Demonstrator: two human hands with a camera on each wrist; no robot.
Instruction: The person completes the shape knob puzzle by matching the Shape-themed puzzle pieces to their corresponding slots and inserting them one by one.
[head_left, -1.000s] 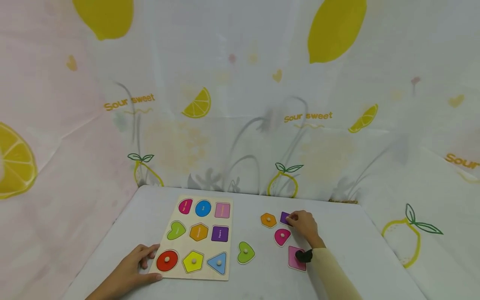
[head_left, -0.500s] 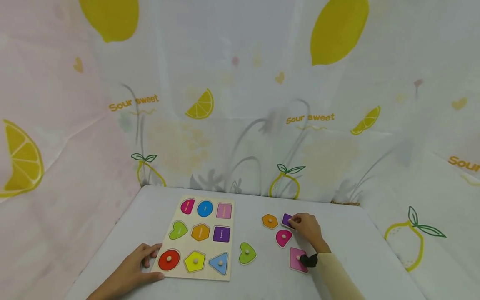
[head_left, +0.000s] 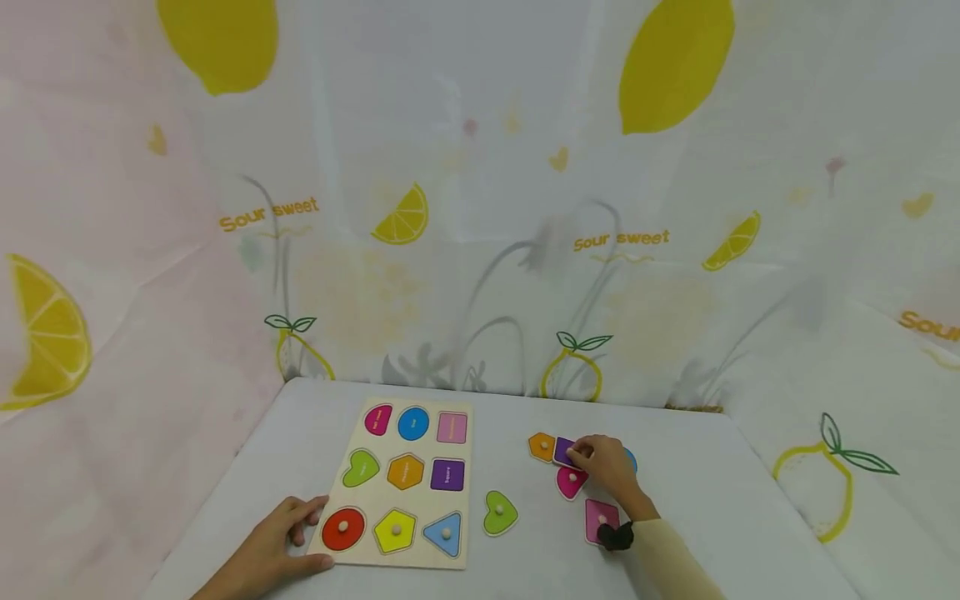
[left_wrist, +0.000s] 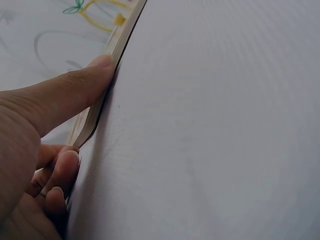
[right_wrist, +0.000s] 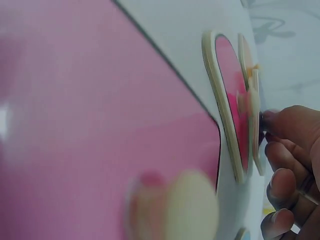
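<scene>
The wooden puzzle board (head_left: 348, 552) lies on the left side of the table. My left hand (head_left: 266, 546) holds its near left corner, thumb along the front edge and fingers curled against the left edge. My right hand (head_left: 611, 473) pinches the knob of a purple square puzzle piece (head_left: 564, 450), which is tilted in the right wrist view. That square sits against the orange hexagon piece (head_left: 537, 446) and partly covers the magenta half-round piece (head_left: 568, 486). A blue piece (head_left: 631, 459) shows partly behind my right hand.
A green heart piece (head_left: 496, 518) lies right of the board. Below my right wrist is a pink piece (head_left: 595, 513), partly hidden by a black object (head_left: 617, 536) at the wrist. The red circle (head_left: 337, 537), yellow pentagon (head_left: 390, 542) and blue triangle (head_left: 438, 533) sit in the board.
My right hand has moved the purple square left and nearer, up to the orange hexagon. The blue piece has come into view behind that hand. My left hand stays at the board's corner.
</scene>
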